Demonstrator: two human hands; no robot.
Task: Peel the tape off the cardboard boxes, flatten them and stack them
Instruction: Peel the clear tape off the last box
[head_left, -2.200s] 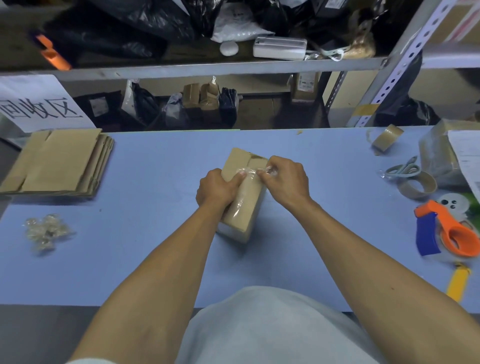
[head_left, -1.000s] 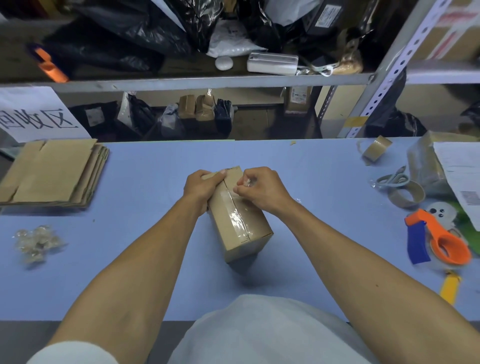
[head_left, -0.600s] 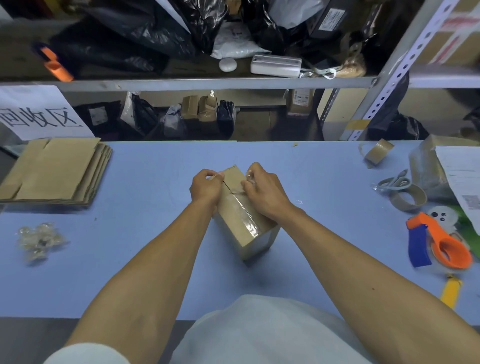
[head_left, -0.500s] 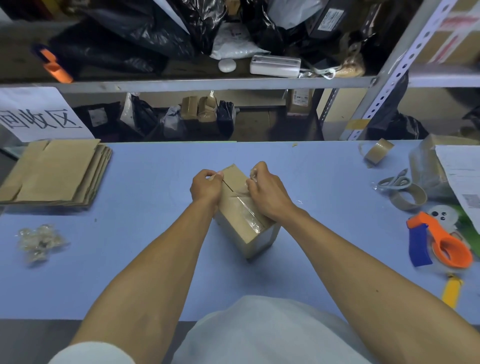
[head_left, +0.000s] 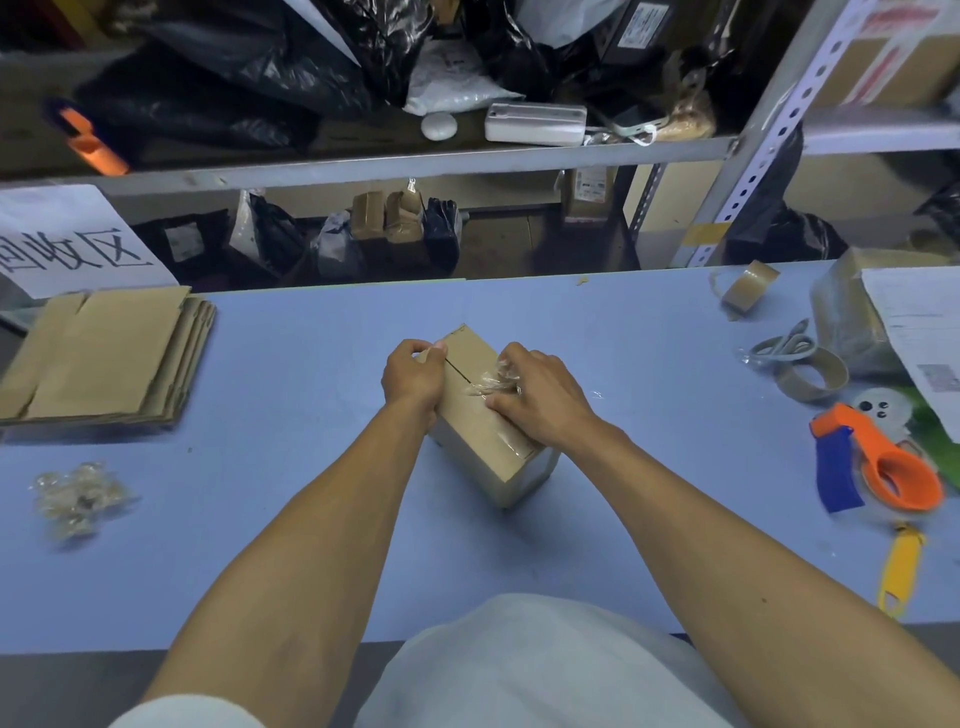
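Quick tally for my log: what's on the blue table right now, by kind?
Unflattened cardboard box, held by both hands: 1
Stack of flattened boxes: 1
Clump of peeled tape: 1
Tape rolls or empty cores: 2
Tape dispenser: 1
Yellow cutter: 1
Wrapped parcel: 1
Total: 8

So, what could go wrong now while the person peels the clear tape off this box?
The tape is bunched up in the right hand while part of it is still stuck along the box; it may tear and leave a strip behind. The left hand holds only the far end, so a hard pull might tip or slide the box on the table.
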